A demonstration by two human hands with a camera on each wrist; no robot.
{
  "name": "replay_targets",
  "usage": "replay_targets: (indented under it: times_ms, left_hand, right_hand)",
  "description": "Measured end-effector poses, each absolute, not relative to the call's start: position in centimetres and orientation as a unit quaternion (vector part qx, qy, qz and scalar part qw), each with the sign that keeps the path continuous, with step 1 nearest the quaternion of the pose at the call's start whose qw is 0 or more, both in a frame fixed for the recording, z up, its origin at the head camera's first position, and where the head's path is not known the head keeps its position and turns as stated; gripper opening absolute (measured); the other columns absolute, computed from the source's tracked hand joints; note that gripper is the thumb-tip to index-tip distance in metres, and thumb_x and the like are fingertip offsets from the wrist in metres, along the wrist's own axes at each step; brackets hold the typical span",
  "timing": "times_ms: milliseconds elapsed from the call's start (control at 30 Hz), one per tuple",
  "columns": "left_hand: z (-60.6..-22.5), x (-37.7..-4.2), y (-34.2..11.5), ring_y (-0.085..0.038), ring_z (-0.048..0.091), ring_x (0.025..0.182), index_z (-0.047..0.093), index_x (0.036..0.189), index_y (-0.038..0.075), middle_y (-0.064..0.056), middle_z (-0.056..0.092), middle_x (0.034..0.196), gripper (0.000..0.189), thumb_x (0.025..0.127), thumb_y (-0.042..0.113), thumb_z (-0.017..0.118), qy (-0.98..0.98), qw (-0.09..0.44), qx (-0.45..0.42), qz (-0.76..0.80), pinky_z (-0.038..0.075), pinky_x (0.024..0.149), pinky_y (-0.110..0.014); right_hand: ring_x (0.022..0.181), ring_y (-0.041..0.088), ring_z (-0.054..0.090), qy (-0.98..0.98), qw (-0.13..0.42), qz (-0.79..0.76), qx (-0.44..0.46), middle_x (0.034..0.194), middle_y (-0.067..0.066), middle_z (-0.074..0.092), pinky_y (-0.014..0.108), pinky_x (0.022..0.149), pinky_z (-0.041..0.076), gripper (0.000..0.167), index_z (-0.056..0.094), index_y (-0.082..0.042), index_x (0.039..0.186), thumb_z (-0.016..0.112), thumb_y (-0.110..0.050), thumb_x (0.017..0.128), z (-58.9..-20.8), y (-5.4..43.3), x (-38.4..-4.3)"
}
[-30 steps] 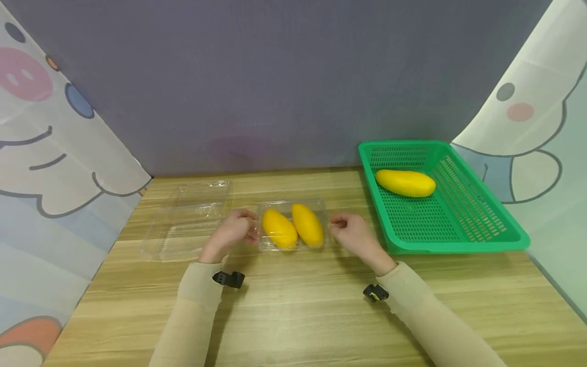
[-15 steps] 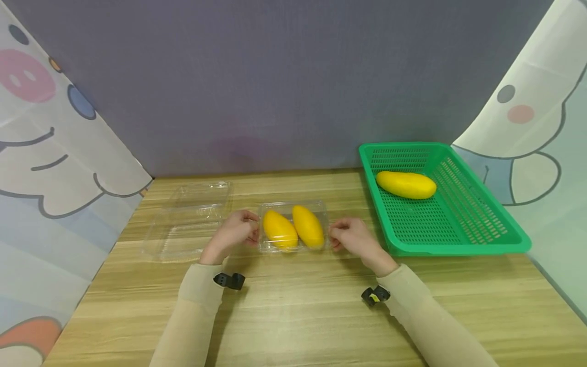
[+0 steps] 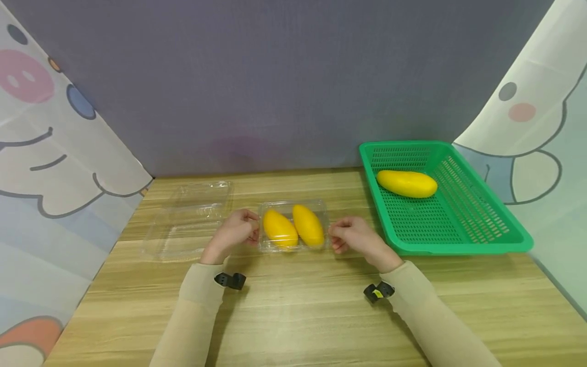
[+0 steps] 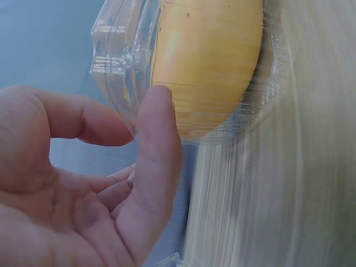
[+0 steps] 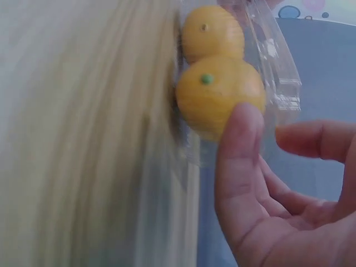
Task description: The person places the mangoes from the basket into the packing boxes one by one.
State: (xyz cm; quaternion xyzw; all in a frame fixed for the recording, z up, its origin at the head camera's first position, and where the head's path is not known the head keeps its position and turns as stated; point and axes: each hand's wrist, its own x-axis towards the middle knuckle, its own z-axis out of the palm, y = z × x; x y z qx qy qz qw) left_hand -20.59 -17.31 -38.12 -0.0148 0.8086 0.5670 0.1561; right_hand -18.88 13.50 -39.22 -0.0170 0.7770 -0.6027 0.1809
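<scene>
A clear plastic clamshell box (image 3: pixel 288 207) stands mid-table with two yellow mangoes inside, a left mango (image 3: pixel 279 229) and a right mango (image 3: pixel 308 226). My left hand (image 3: pixel 235 230) pinches the box's left end; in the left wrist view the thumb (image 4: pixel 158 144) lies over the end wall and the index fingertip meets the rim. At the opposite end, my right hand (image 3: pixel 356 238) pinches the rim between thumb and index finger. The right wrist view shows the right thumb (image 5: pixel 239 150) in front of the nearer mango (image 5: pixel 219 94), which has a green stem spot.
Another clear plastic box (image 3: pixel 183 234) lies unfolded on the wooden table (image 3: pixel 284 316) to the left. A green perforated basket (image 3: pixel 454 248) stands at the right, holding one long yellow fruit (image 3: pixel 406 184). A grey partition (image 3: pixel 284 92) rises behind the table.
The right hand has shifted very slightly at the box's right end, its wrist turning a little. The left hand, box and mangoes stay in place.
</scene>
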Motion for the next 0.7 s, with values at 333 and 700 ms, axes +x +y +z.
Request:
replay_targets:
  times_ms: [333,700]
  left_hand:
    - [-38.25,-20.71,-17.25,-0.024,0.061,0.072,0.05,0.126,-0.011,-0.023,0.061,0.093,0.033,0.096,0.002,0.048,0.811,0.152,-0.015,0.564,0.06,0.069,-0.038]
    - [-37.86,-20.5,-17.14,-0.024,0.061,0.072,0.048,0.129,-0.013,-0.024,0.061,0.095,0.035,0.098,0.004,0.049,0.807,0.159,-0.01,0.569,0.06,0.07,-0.041]
  right_hand:
    - [0.062,0.02,0.062,0.783,0.25,-0.567,-0.059,0.078,0.016,0.065,0.034,0.061,0.059,0.026,0.062,0.013,0.103,0.059,-0.01,0.093,-38.5,14.22,-18.28]
    - [0.054,0.014,0.057,0.748,0.294,-0.592,-0.06,0.068,0.008,0.061,0.026,0.053,0.053,0.02,0.061,0.007,0.084,0.057,-0.011,0.092,-39.39,13.82,-18.55]
